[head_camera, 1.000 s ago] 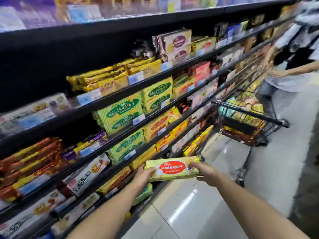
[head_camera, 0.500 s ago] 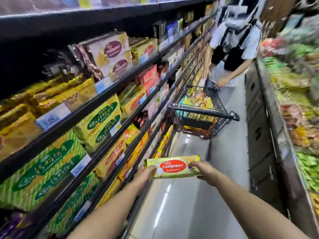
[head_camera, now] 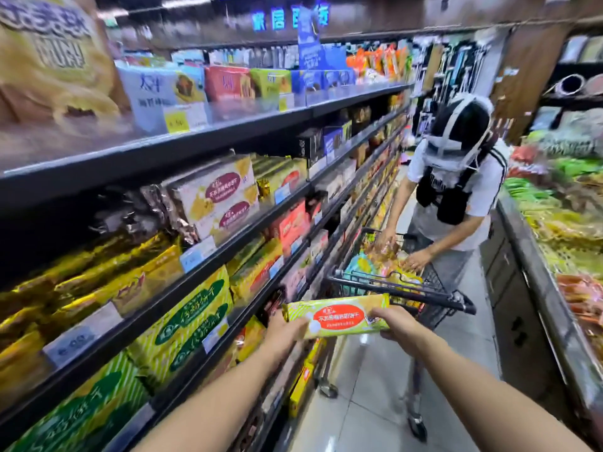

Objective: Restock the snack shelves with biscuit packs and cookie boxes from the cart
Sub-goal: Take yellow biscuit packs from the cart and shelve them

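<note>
Left grip (head_camera: pixel 283 334), right grip (head_camera: pixel 397 323) on biscuit pack (head_camera: pixel 339 316) ends, cart (head_camera: pixel 399 286) beyond

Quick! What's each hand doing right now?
Left hand: holding the pack by its left end.
Right hand: holding the pack's right end.
</note>
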### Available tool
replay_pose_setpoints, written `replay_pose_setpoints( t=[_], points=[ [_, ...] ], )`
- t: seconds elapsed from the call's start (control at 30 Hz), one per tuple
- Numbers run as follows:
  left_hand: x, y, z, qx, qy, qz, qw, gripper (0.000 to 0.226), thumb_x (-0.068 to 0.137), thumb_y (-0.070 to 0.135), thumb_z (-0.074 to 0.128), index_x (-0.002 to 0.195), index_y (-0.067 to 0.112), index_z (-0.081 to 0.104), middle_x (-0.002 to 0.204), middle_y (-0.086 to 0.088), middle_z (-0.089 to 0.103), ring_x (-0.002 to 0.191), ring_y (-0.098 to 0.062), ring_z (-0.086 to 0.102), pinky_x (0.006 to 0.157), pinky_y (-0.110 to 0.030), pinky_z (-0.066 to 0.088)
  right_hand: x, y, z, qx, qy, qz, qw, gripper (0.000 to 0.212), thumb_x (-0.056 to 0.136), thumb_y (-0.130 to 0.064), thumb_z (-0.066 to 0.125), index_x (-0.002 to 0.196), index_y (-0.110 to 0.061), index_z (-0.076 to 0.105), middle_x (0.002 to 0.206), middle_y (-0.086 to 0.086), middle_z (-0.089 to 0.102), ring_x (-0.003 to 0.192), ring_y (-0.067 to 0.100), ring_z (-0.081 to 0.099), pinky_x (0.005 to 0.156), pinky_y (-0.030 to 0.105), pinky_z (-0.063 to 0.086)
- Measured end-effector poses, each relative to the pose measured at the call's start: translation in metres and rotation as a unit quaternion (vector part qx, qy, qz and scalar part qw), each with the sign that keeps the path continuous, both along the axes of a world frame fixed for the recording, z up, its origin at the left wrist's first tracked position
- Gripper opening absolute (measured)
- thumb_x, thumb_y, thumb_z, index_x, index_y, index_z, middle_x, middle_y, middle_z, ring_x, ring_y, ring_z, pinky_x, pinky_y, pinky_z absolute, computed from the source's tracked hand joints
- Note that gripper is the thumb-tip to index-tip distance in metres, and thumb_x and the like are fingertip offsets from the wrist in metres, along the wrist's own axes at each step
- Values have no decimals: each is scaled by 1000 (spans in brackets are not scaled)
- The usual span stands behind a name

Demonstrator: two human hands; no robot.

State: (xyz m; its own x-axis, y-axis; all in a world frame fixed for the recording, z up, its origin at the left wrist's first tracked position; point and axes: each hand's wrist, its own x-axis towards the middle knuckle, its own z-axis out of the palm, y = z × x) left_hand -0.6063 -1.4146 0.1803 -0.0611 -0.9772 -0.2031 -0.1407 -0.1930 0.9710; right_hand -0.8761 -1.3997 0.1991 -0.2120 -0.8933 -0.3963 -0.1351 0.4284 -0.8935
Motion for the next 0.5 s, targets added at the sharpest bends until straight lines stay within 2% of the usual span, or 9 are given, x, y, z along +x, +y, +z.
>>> replay_pose_setpoints(
  t=[0.07,0.1,0.17,0.23,0.27,0.33,0.37,0.43,0.5],
  points=[
    [-5,-14,20,-28,-40,19,999,35,88,25,77,117,12,63,114,-8,70,103,-19,67,96,-34,53,-10,-26,10,-32,-17,33,999,10,84,-20,67,88,-11,71,87,3,68,82,18,58,77,33,47],
    [-9,-21,28,-39,-50,28,998,41,87,30,78,120,12,61,119,-9,67,108,-23,65,101,-39,51,-16,-39,16,-49,-19,51,997,14,84,-21,68,93,-10,72,87,2,71,82,17,61,77,33,46],
    [-17,-36,45,-73,-56,47,995,38,86,29,79,116,14,61,117,-9,69,104,-21,67,96,-30,53,-30,-67,28,-84,-26,86,992,18,85,-20,72,101,-11,73,94,-1,76,87,16,66,84,35,47],
    [-28,-49,62,-124,-94,77,985,24,86,24,79,104,21,63,104,1,72,92,-11,67,75,-7,48,-43,-97,42,-123,-30,135,983,16,87,-15,72,102,-10,74,97,-1,78,89,16,69,85,30,49],
    [-34,-55,72,-152,-111,93,978,19,86,22,80,96,24,63,98,6,70,85,-5,66,69,-3,44,-50,-112,51,-141,-28,159,977,15,88,-12,72,102,-10,74,97,-2,78,90,16,69,81,23,51],
    [-45,-66,94,-188,-145,124,963,18,85,19,80,90,26,64,91,9,68,78,7,64,68,-5,45,-62,-138,71,-164,-33,202,965,16,88,-11,72,104,-10,73,96,-5,78,89,12,69,73,16,51],
    [-51,-71,105,-202,-157,134,957,16,86,19,79,94,22,66,93,4,70,82,5,66,74,-11,49,-68,-150,82,-174,-39,226,957,20,87,-13,74,107,-9,72,98,-5,78,89,10,70,74,16,50],
    [-63,-83,125,-215,-182,147,948,24,88,25,77,106,14,67,105,-6,69,99,-14,66,88,-26,51,-77,-171,105,-198,-47,278,939,33,81,-21,76,112,-9,71,103,-4,77,91,5,70,75,15,51],
    [-74,-91,142,-211,-204,187,937,30,89,31,75,112,17,63,111,-4,59,105,-17,58,87,-24,42,-85,-190,125,-216,-61,320,920,45,76,-25,75,117,-9,68,111,0,75,99,9,70,82,20,53]
  ],
)
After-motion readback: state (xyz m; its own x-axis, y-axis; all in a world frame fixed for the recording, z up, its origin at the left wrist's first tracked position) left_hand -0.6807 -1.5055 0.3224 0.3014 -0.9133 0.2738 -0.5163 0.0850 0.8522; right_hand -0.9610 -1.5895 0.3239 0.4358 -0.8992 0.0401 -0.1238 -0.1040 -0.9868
